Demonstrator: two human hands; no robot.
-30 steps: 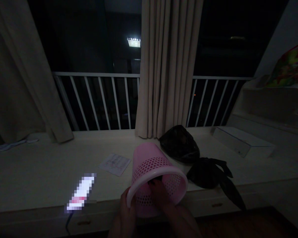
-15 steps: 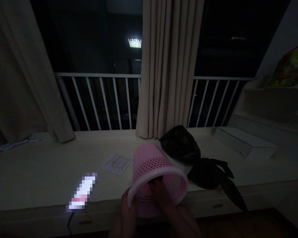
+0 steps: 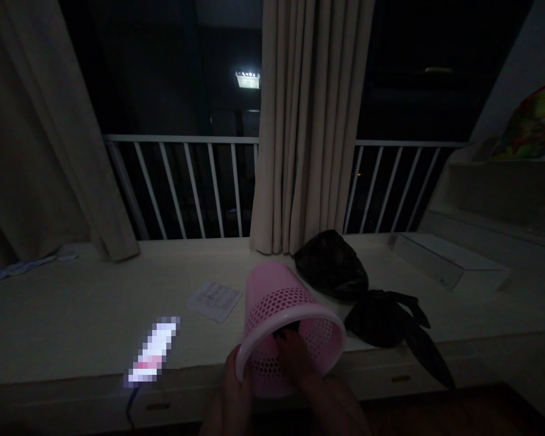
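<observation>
A pink plastic wastebasket [image 3: 272, 287] with rows of holes lies tilted on the ledge, its mouth towards me. My left hand [image 3: 238, 372] is closed around the left side of its rim. My right hand [image 3: 293, 351] reaches inside through the mouth. Something black [image 3: 290, 329], perhaps part of a bag, shows at its fingertips; the fingers are mostly hidden in the dark, so their grip is unclear. Just right of the basket sit two black plastic bags, a bulky one [image 3: 331, 266] behind and a smaller one [image 3: 376, 321] with loose ends hanging over the edge.
A paper sheet [image 3: 215, 300] lies left of the basket on the pale ledge [image 3: 163, 266]. Further left is a bright, blurred-out device [image 3: 157, 348] with a cable. At right stands a white box [image 3: 454, 260]. Behind are a beige curtain [image 3: 309, 121] and white railing [image 3: 186, 139].
</observation>
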